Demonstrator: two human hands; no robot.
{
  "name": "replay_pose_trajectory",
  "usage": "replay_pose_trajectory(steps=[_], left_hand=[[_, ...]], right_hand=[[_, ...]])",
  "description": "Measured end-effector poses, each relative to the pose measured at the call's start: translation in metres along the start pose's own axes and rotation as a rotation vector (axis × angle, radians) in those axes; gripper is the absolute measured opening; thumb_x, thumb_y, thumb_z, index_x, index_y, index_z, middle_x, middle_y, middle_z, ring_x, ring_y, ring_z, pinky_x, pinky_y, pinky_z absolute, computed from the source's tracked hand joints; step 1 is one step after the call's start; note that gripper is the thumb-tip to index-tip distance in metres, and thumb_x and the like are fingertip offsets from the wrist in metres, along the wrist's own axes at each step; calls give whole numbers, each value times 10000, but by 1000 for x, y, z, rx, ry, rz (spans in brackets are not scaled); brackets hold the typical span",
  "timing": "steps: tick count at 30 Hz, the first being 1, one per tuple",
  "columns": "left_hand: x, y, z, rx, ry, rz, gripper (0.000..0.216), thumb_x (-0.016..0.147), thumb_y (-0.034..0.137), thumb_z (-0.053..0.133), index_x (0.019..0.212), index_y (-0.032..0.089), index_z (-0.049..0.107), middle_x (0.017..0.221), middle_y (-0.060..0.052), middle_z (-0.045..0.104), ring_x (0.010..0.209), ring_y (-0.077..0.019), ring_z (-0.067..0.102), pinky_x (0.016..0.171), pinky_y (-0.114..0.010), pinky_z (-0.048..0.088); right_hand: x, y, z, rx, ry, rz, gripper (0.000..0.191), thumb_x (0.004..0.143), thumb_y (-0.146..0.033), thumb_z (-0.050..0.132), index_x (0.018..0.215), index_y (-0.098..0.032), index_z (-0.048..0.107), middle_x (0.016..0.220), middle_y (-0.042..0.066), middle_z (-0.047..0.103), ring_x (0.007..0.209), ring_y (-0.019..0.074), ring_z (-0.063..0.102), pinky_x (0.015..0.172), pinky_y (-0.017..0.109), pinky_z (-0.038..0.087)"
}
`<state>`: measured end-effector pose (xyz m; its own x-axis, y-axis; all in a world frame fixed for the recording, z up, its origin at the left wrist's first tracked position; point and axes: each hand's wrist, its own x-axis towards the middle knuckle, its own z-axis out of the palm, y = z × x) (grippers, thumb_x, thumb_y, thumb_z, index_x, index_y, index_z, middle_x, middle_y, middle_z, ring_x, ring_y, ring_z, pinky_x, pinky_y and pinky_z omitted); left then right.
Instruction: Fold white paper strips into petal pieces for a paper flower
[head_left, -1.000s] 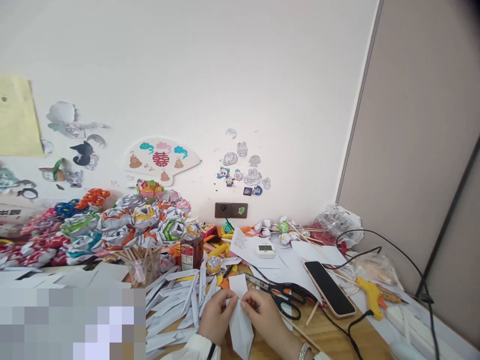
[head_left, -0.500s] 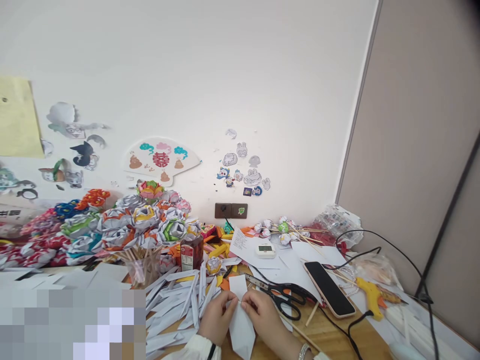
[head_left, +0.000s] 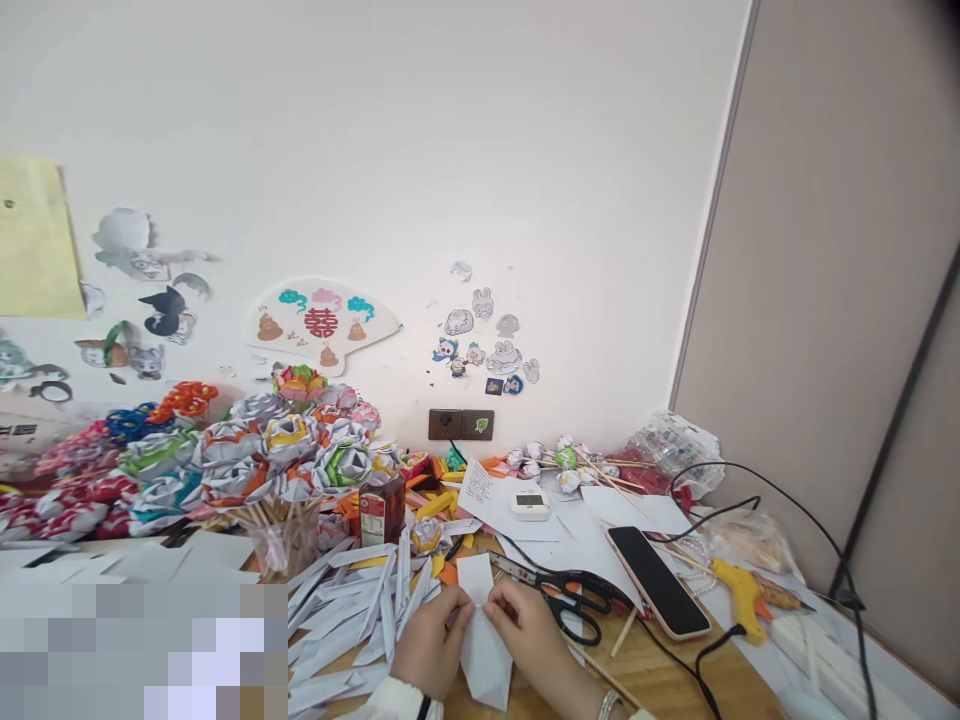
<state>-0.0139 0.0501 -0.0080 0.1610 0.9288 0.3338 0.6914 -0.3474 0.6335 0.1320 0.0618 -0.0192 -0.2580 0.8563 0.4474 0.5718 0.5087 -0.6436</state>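
Near the front of the wooden table, a white paper piece (head_left: 484,655) with a pointed lower end is pinched from both sides. My left hand (head_left: 435,632) closes on its left edge, thumb and fingers together. On the opposite edge, my right hand (head_left: 529,630) pinches it at about the same height. The paper's upper end sticks out above the fingertips. Black-handled scissors (head_left: 577,605) lie just beyond my right hand. To the left of my left hand spreads a pile of folded white paper strips (head_left: 352,610).
Paper flowers (head_left: 292,435) crowd the back left, with a cup of sticks (head_left: 281,540) before them. A dark red bottle (head_left: 382,510) and a white timer (head_left: 529,503) stand behind my hands. On the right lie a phone (head_left: 658,580), a yellow glue gun (head_left: 739,595) and loose cables.
My hands hold the paper in nearly the same place. The paper's upper end looks slightly lower and its lower tip slightly higher. The camera view has shifted very little.
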Motion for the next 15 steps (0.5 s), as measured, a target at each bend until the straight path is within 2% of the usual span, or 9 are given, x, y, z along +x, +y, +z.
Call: replay_pose_trajectory(steps=[4, 7, 11, 15], left_hand=[[-1, 4, -2, 31, -7, 19, 210, 768, 243, 364, 637, 189, 519, 597, -9, 578, 587, -151, 527, 551, -228, 372], [-1, 3, -2, 124, -5, 90, 216, 759, 226, 388, 642, 185, 564, 636, -33, 601, 641, -172, 539, 591, -256, 384], [0, -3, 0, 197, 34, 188, 249, 748, 173, 389, 605, 183, 592, 694, -58, 588, 719, -183, 537, 645, -275, 393], [4, -10, -1, 77, 139, 103, 254, 756, 222, 372, 620, 186, 584, 649, -44, 576, 663, -179, 541, 614, -279, 404]], right_hand=[[-1, 2, 0, -83, -11, -63, 107, 760, -164, 467, 665, -170, 516, 640, -8, 550, 610, 127, 481, 547, 203, 321], [-1, 0, -1, -165, -11, -140, 98, 754, -138, 477, 673, -176, 517, 665, -2, 554, 637, 133, 479, 571, 214, 328], [-2, -9, -5, -248, 72, -235, 124, 782, -148, 435, 687, -179, 509, 696, 13, 543, 690, 152, 467, 606, 241, 331], [-7, -19, -12, -357, 163, -291, 171, 814, -176, 369, 713, -182, 507, 682, 24, 532, 673, 159, 463, 592, 257, 318]])
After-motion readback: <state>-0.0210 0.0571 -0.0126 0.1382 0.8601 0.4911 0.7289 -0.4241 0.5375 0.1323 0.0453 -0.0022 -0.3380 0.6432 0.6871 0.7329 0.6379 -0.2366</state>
